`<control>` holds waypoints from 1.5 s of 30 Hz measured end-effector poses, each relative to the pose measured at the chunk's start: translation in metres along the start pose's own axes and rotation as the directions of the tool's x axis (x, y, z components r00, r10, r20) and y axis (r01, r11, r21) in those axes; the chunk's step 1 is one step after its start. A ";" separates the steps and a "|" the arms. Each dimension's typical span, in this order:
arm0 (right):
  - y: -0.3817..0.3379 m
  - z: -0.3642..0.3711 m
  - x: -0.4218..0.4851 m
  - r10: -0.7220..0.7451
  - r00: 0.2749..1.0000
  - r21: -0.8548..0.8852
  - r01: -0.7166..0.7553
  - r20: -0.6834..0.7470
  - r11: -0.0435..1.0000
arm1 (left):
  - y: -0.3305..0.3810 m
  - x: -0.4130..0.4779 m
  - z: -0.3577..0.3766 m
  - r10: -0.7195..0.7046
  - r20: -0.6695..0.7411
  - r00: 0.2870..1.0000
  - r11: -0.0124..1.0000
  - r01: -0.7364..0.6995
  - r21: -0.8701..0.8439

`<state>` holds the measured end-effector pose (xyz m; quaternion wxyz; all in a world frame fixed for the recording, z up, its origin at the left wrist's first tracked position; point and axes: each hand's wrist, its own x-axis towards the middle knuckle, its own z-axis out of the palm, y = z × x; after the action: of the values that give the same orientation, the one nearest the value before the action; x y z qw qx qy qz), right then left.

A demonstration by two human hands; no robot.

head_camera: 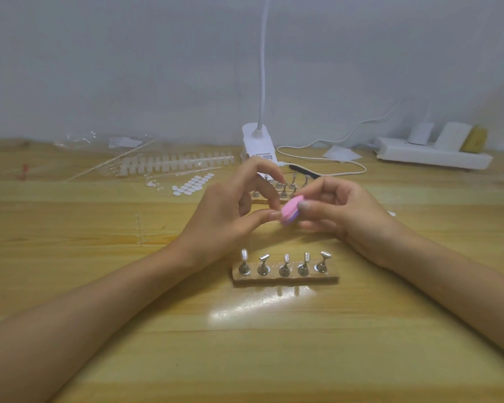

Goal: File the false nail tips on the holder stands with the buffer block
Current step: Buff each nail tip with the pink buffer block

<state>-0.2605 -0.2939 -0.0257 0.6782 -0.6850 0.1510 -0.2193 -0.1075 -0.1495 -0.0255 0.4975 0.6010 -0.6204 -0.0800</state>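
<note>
My right hand (pixel 341 212) pinches the pink buffer block (pixel 291 210) — my left hand (pixel 230 216) touches it with the thumb, fingers bent; whether it is pinching, I cannot tell. The holder stands (pixel 285 267) are nearer the table's (pixel 274 350) front edge.

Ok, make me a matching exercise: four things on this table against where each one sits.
Things: 1 buffer block; 2 near holder stands; 3 power strip; 4 nail tip strips.
Places: a back right, by the wall; b left of the lamp base; c gripped in the right hand; d nearest the person.
Pairs: 1-c; 2-d; 3-a; 4-b.
</note>
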 end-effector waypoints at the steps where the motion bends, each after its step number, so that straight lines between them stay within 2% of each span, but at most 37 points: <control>1: 0.000 -0.001 0.001 0.006 0.999 -0.008 -0.006 0.032 1.000 | 0.000 -0.001 0.000 0.006 0.012 1.000 1.000 -0.006 -0.003; 4: 0.000 -0.002 0.001 0.033 0.996 -0.038 -0.030 0.083 0.999 | 0.002 -0.002 -0.001 0.022 0.052 0.998 0.999 -0.020 -0.025; 8: 0.000 -0.002 0.000 0.042 0.987 -0.107 -0.025 0.158 0.994 | 0.003 -0.001 -0.001 0.013 0.027 1.000 1.000 -0.013 -0.006; 12: -0.002 -0.004 0.001 0.034 0.998 0.020 -0.035 0.043 0.999 | 0.002 -0.001 0.000 0.014 0.024 1.000 1.000 -0.014 0.016; 15: -0.001 0.000 -0.001 0.053 0.988 -0.092 -0.040 0.144 0.995 | 0.001 -0.001 0.000 0.013 0.017 1.000 0.999 -0.014 0.030; 18: -0.001 0.000 0.001 0.024 0.999 -0.005 -0.024 0.041 1.000 | 0.001 -0.001 0.001 0.008 0.022 1.000 1.000 -0.008 0.010; 22: 0.000 0.001 0.000 0.054 0.990 -0.108 -0.040 0.133 0.993 | 0.001 -0.001 0.000 0.015 0.026 1.000 1.000 -0.015 -0.013; 25: -0.002 -0.002 0.002 0.037 0.998 -0.004 -0.037 0.047 0.999 | 0.001 -0.001 0.000 0.017 0.023 1.000 1.000 -0.017 -0.022; 28: -0.001 0.000 0.000 0.066 0.987 -0.113 -0.050 0.144 0.992 | 0.001 -0.001 0.000 0.025 0.020 0.999 1.000 -0.025 -0.002; 32: 0.000 -0.002 0.003 0.047 0.998 -0.021 -0.046 0.029 0.999 | 0.001 -0.001 0.001 0.028 0.035 0.999 1.000 -0.027 -0.012; 36: -0.004 -0.003 0.004 0.106 0.991 -0.046 -0.102 0.080 0.994 | 0.001 -0.002 0.001 0.043 0.043 0.998 0.999 -0.044 0.014; 38: -0.004 -0.003 0.004 0.103 0.992 -0.031 -0.101 0.073 0.994 | 0.000 -0.001 0.000 0.037 0.011 0.999 0.999 -0.037 0.006; 41: -0.002 -0.001 0.002 0.102 0.985 -0.092 -0.090 0.138 0.992 | 0.000 0.000 0.000 0.036 0.015 0.999 0.999 -0.036 0.000; 45: -0.002 -0.002 0.004 0.071 0.997 -0.018 -0.071 0.042 0.997 | -0.001 0.001 0.000 0.017 0.019 1.000 1.000 -0.017 -0.012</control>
<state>-0.2587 -0.2976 -0.0234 0.6829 -0.6893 0.1627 -0.1792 -0.1063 -0.1503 -0.0259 0.4957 0.5919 -0.6298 -0.0852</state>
